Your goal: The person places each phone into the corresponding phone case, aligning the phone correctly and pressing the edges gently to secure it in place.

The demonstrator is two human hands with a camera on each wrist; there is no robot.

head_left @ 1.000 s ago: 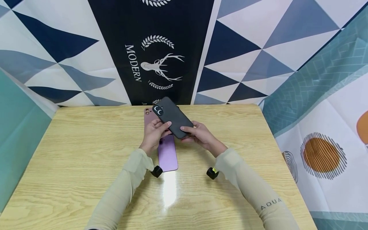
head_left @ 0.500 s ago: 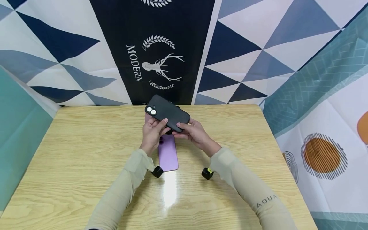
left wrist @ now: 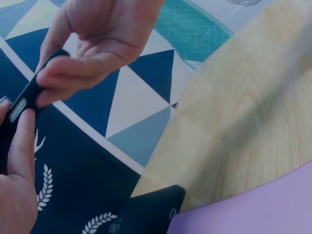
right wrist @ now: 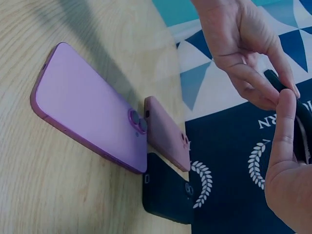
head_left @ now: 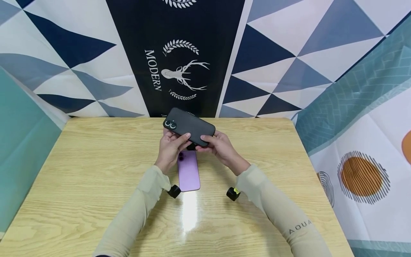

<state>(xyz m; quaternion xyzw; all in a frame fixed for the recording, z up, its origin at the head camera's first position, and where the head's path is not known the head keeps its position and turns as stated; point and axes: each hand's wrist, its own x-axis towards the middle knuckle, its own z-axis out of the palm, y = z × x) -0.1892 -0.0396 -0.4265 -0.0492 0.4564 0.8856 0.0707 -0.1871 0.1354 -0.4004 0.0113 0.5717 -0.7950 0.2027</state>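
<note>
A black phone case [head_left: 191,125] is held up tilted near the table's far edge, its back with two round camera rings facing the head camera. My left hand [head_left: 170,149] pinches its near left edge, thumb on the back. My right hand [head_left: 223,148] grips the right end, thumb also on the back and fingers beneath. In the left wrist view a slot cutout shows in the end of the case [left wrist: 30,92]. Below the hands a purple phone [head_left: 188,173] lies on the table, camera side up.
Past the purple phone, a pink phone case [right wrist: 168,134] and another black phone case [right wrist: 168,187] lie side by side, mostly hidden in the head view. The wooden table [head_left: 106,167] ends at a patterned cloth wall [head_left: 183,32].
The held black case has turned counterclockwise in the head view, from steeply slanted to flatter. My right hand has shifted slightly left and up with it. Both hands keep their hold.
</note>
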